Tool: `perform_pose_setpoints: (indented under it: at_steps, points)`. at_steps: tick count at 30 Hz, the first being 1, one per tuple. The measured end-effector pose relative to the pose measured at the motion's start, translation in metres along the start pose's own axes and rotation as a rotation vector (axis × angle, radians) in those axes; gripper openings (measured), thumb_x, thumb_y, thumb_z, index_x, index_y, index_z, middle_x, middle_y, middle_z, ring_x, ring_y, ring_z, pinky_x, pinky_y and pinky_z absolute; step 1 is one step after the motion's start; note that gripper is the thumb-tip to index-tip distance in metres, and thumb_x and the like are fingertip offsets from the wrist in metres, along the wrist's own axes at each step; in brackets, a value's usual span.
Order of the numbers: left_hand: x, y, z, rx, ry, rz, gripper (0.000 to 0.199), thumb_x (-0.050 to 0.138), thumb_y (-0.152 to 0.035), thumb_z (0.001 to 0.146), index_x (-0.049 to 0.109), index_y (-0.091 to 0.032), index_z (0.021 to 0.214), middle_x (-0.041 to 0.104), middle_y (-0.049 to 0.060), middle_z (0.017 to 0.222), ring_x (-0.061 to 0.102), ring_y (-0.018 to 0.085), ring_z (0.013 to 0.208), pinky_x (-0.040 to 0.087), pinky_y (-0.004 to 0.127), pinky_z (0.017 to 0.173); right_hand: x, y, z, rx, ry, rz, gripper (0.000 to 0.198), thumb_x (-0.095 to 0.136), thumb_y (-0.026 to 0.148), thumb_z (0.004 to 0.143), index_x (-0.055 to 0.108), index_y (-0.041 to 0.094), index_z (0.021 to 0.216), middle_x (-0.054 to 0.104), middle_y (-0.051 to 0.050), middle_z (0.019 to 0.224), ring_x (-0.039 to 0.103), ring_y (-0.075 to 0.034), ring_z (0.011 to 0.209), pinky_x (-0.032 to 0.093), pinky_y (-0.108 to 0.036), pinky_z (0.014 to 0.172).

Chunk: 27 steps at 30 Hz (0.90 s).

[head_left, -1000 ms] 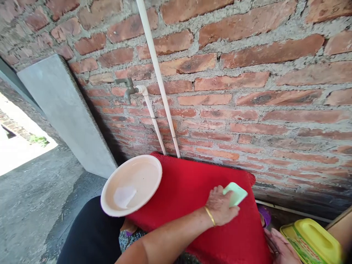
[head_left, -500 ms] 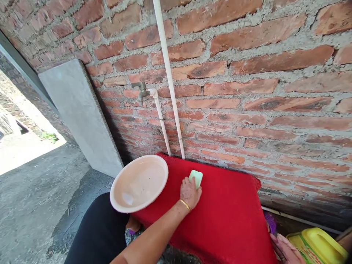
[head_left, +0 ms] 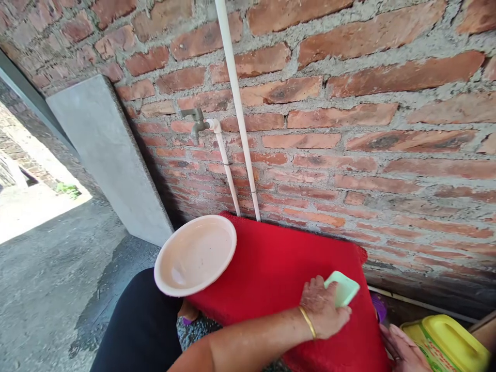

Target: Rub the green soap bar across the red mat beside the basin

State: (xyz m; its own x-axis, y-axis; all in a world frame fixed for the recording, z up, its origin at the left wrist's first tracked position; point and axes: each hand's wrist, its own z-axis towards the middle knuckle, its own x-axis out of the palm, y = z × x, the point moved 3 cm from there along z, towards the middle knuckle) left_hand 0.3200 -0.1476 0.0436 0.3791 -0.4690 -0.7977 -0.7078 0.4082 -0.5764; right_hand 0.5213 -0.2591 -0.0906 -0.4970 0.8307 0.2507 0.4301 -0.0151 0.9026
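Note:
My left hand [head_left: 323, 307], with a gold bangle at the wrist, is closed on a small pale green rectangular dish [head_left: 344, 289] that looks like a soap dish. It is over the right part of a red cloth [head_left: 271, 258] covering a low table. In the lower right corner my right hand [head_left: 405, 351] is partly cut off by the frame. Its fingers lie stretched along the cloth's right edge, seemingly with nothing in them. A pale pink plastic basin [head_left: 196, 256] stands at the table's left end, tilted towards me.
A yellow plastic jug [head_left: 445, 341] stands right of the table, near a purple object [head_left: 378, 307]. Behind runs a brick wall [head_left: 318, 150] with white pipes [head_left: 240, 113] and a tap [head_left: 197, 125]. A grey slab [head_left: 108, 155] leans at the left.
My left hand has carried the pale green soap dish from the middle of the cloth to the right, towards me, and the dish is now tilted. The right hand and the basin stay put.

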Motion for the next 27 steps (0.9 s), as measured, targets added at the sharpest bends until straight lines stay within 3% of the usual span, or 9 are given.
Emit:
perform_pose_setpoints:
  at_steps: [3, 6, 9, 11, 15, 19, 21, 24, 27]
  points:
    - [-0.038, 0.062, -0.013, -0.163, -0.166, 0.193, 0.063, 0.049, -0.055, 0.09, 0.048, -0.026, 0.147, 0.056, 0.014, 0.139, 0.052, 0.035, 0.125, 0.041, 0.051, 0.107, 0.011, 0.007, -0.014, 0.048, -0.047, 0.052, 0.048, 0.086, 0.042, 0.044, 0.07, 0.025, 0.086, 0.075, -0.001, 0.085, 0.069, -0.021, 0.073, 0.06, -0.033, 0.063]
    - [-0.076, 0.119, -0.032, -0.286, -0.334, 0.399, 0.055, 0.049, -0.045, 0.094, 0.052, -0.022, 0.144, 0.06, 0.016, 0.131, 0.054, 0.033, 0.12, 0.044, 0.049, 0.103, 0.019, 0.013, -0.022, 0.05, -0.071, 0.088, 0.049, 0.087, 0.039, 0.042, 0.071, 0.024, 0.086, 0.074, 0.001, 0.083, 0.068, -0.017, 0.074, 0.058, -0.026, 0.064]
    - [-0.095, 0.151, -0.048, -0.361, -0.4, 0.513, 0.052, 0.051, -0.04, 0.094, 0.053, -0.02, 0.142, 0.062, 0.015, 0.123, 0.057, 0.03, 0.112, 0.047, 0.046, 0.096, 0.022, 0.016, -0.025, 0.08, -0.089, 0.112, 0.051, 0.088, 0.038, 0.038, 0.07, 0.023, 0.084, 0.073, 0.002, 0.079, 0.068, -0.017, 0.075, 0.056, -0.026, 0.064]
    - [-0.09, 0.154, -0.051, -0.374, -0.401, 0.535, 0.051, 0.053, -0.039, 0.094, 0.054, -0.02, 0.141, 0.062, 0.014, 0.123, 0.058, 0.029, 0.11, 0.047, 0.044, 0.096, 0.022, 0.018, -0.025, 0.072, -0.092, 0.101, 0.053, 0.088, 0.039, 0.039, 0.07, 0.023, 0.085, 0.074, 0.002, 0.08, 0.068, -0.018, 0.076, 0.056, -0.028, 0.065]
    - [-0.048, 0.115, -0.041, -0.277, -0.349, 0.471, 0.058, 0.057, -0.046, 0.09, 0.053, -0.024, 0.144, 0.056, 0.016, 0.138, 0.05, 0.034, 0.124, 0.042, 0.049, 0.104, 0.02, 0.018, -0.022, 0.059, -0.064, 0.066, 0.052, 0.088, 0.041, 0.039, 0.07, 0.023, 0.084, 0.074, 0.001, 0.081, 0.067, -0.019, 0.071, 0.057, -0.032, 0.065]
    - [0.003, 0.036, -0.027, -0.053, -0.08, 0.25, 0.072, 0.052, -0.059, 0.088, 0.044, -0.025, 0.151, 0.048, 0.016, 0.149, 0.041, 0.038, 0.134, 0.034, 0.056, 0.111, 0.015, 0.016, -0.018, 0.011, -0.036, 0.022, 0.045, 0.086, 0.041, 0.045, 0.07, 0.023, 0.084, 0.073, 0.001, 0.083, 0.068, -0.019, 0.076, 0.058, -0.031, 0.069]
    - [0.019, -0.003, -0.027, 0.043, 0.039, 0.116, 0.073, 0.045, -0.062, 0.089, 0.042, -0.024, 0.151, 0.044, 0.017, 0.152, 0.04, 0.038, 0.136, 0.03, 0.058, 0.113, 0.013, 0.015, -0.017, -0.01, -0.025, -0.001, 0.041, 0.084, 0.041, 0.05, 0.07, 0.024, 0.085, 0.074, 0.0, 0.085, 0.069, -0.022, 0.08, 0.059, -0.034, 0.072]
    - [0.023, -0.039, -0.032, 0.131, 0.097, -0.026, 0.07, 0.041, -0.063, 0.089, 0.045, -0.027, 0.149, 0.05, 0.015, 0.146, 0.046, 0.034, 0.131, 0.033, 0.052, 0.112, 0.011, 0.014, -0.016, 0.0, -0.008, -0.012, 0.036, 0.082, 0.04, 0.053, 0.071, 0.024, 0.084, 0.074, -0.003, 0.086, 0.07, -0.028, 0.085, 0.061, -0.041, 0.073]
    - [0.01, -0.028, -0.036, 0.119, 0.055, -0.031, 0.067, 0.042, -0.064, 0.088, 0.048, -0.029, 0.145, 0.058, 0.013, 0.136, 0.054, 0.033, 0.122, 0.039, 0.052, 0.106, 0.012, 0.014, -0.018, -0.015, -0.007, -0.01, 0.036, 0.083, 0.038, 0.052, 0.071, 0.023, 0.083, 0.074, -0.003, 0.086, 0.07, -0.029, 0.086, 0.062, -0.043, 0.074]
